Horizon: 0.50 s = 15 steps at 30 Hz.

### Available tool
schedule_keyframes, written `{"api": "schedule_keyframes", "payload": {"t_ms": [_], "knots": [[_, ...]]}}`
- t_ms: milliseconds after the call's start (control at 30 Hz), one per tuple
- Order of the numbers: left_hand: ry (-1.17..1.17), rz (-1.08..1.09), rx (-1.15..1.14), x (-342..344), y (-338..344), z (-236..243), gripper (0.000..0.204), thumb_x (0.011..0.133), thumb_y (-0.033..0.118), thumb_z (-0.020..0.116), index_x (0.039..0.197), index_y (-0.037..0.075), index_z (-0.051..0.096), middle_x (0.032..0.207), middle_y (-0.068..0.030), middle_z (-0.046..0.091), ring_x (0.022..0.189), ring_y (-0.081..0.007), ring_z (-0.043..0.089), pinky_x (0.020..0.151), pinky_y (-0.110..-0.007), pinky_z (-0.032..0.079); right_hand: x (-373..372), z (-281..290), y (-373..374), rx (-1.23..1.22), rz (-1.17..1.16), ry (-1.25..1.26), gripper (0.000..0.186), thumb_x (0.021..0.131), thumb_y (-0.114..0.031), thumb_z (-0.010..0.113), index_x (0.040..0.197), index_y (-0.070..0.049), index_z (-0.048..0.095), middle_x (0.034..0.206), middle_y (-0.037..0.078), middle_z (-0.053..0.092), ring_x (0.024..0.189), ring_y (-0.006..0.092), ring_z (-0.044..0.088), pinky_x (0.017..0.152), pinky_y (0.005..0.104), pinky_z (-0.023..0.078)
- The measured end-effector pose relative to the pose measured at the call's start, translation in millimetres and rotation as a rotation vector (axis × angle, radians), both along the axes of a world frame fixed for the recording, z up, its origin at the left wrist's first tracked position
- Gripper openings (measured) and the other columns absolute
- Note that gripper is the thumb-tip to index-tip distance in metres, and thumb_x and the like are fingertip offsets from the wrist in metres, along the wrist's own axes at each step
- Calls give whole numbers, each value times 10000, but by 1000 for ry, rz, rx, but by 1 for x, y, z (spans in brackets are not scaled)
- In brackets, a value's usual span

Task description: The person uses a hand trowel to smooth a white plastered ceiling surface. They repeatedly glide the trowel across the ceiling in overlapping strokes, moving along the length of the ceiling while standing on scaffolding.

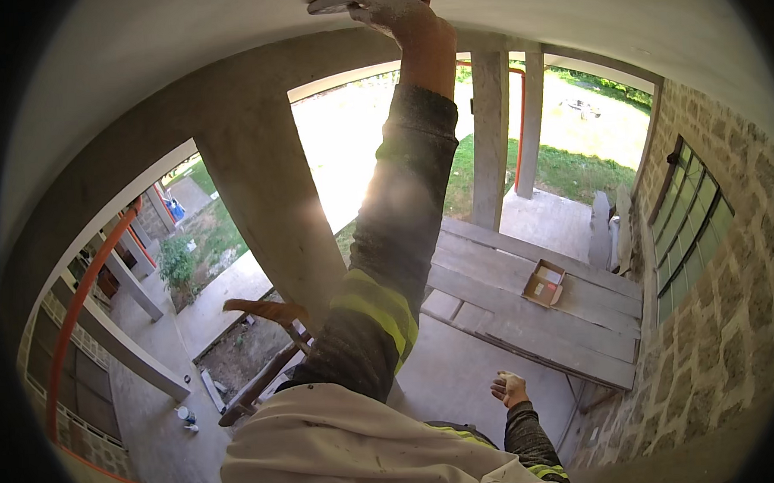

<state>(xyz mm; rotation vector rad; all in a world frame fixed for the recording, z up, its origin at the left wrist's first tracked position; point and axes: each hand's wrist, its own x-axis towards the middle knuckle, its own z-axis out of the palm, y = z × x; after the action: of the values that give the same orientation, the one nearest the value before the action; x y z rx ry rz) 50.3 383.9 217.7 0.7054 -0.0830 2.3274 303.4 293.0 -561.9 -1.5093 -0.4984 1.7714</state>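
My left hand [394, 15], dusted with pale residue, is raised overhead at the top edge. Its fingers are closed around a flat grey plastering trowel [329, 1], held up at the smooth pale ceiling [222, 20]. Part of the trowel is cut off by the frame and covered by the hand. Low on the right, my right hand [511, 390] hangs beside my body with its fingers loosely bent and apart. Nothing shows in it, and its fingertips carry whitish smears. Both sleeves are dark with yellow reflective bands.
A plank platform [492, 271] stands ahead to the right, bearing an open cardboard box [545, 284]. A stone wall [710, 314] with a barred window [690, 220] rises at right. Concrete pillars [268, 186] stand ahead. A wooden frame [259, 381] and a small bucket [186, 415] are lower left.
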Motion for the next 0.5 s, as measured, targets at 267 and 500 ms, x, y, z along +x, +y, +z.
{"api": "schedule_keyframes", "payload": {"t_ms": [267, 500], "knots": [[128, -168, 100, 0, -3, -5, 647, 1112, 449, 296, 1554, -21, 245, 1476, -237, 411, 1310, -313, 494, 1110, -454, 466, 1, 2, 0, -13, -7, 12, 301, 968, -160, 558, 1240, -70, 649, 939, 132, 670, 758, 265, 671, 672, 408, 579], [5, 334, 27, 21, 8, -3, 638, 1107, 433, 331, 1568, 12, 197, 1547, -202, 333, 1396, -322, 436, 1159, -448, 440, 2, -1, 0, -42, 24, 14, 306, 978, -160, 547, 1251, -67, 649, 952, 134, 673, 767, 260, 672, 679, 406, 577]]}}
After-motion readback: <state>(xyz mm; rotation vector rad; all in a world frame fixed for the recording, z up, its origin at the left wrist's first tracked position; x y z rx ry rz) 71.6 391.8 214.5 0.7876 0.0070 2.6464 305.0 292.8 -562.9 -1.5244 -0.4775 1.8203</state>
